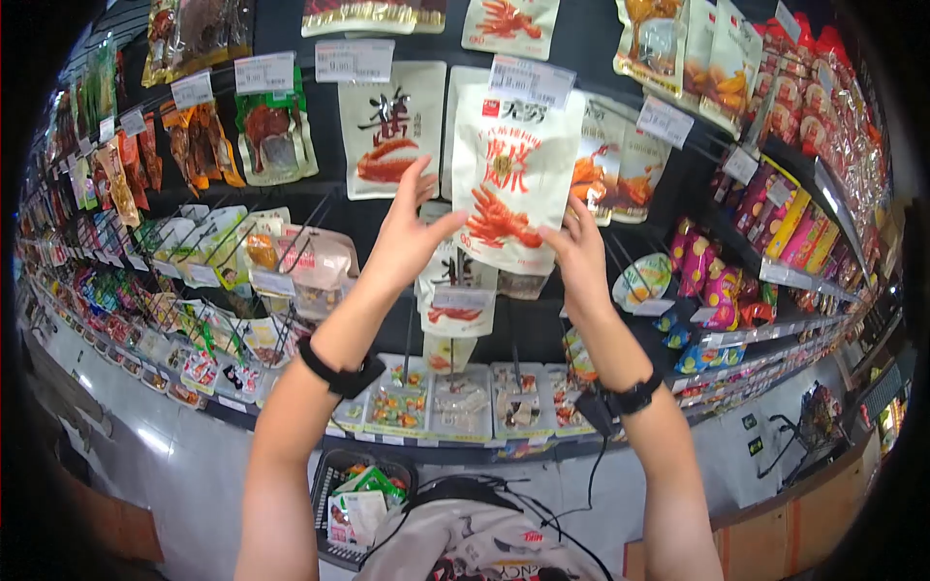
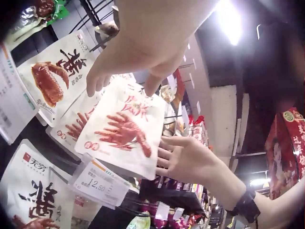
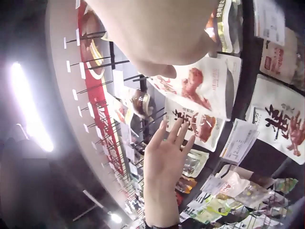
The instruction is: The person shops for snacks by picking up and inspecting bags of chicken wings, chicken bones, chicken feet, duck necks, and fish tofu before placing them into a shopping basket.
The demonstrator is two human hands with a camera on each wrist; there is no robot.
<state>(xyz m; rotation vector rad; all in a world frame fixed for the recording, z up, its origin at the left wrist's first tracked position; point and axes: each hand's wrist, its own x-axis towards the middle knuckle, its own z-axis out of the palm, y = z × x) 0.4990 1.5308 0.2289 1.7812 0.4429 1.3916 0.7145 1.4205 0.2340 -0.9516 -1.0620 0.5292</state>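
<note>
A white pouch [image 1: 523,155] with red lettering and a picture of chicken feet hangs in front of the shelf, at the middle of the head view. My right hand [image 1: 584,261] pinches its lower right edge, thumb on the front and fingers behind. To its left, my left hand [image 1: 412,232] is spread with the fingers extended, the thumb close to the pouch's lower left side. Behind that hand hangs a white pouch picturing a wing [image 1: 392,126]. The left wrist view shows another chicken-feet pouch [image 2: 71,124] behind the pinched one.
Price tags [image 1: 528,79] stick out on hooks above the pouches. Below hangs another white pouch [image 1: 463,324], over trays of small packets [image 1: 399,402]. A black basket [image 1: 325,484] holding packages is low by the person's body. Purple packets [image 1: 712,281] fill the right shelves.
</note>
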